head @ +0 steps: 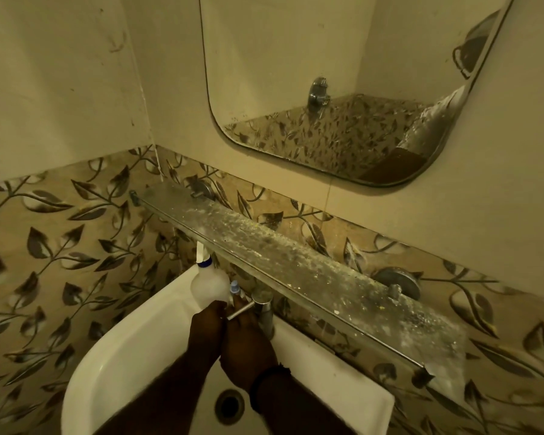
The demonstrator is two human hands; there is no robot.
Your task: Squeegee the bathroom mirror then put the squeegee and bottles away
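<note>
Just beyond the hands, a white spray bottle [210, 284] with a blue collar stands at the back of the sink [123, 350], a smaller blue-capped bottle [235, 289] touching its right side. Left hand [206, 321] curls around the spray bottle's base; right hand [247, 343] seems closed on the small bottle, though dim light hides the fingers. Right of both is the tap [263, 304]; above them a dusty glass shelf [296, 262], then the mirror [327, 89].

I count two bottles, a white spray bottle [210, 282] and a small blue-capped one [235, 290], two hands, left [206, 324] and right [248, 350], one mirror [296, 73], one shelf [296, 262], one sink [123, 356], one tap [263, 304].
</note>
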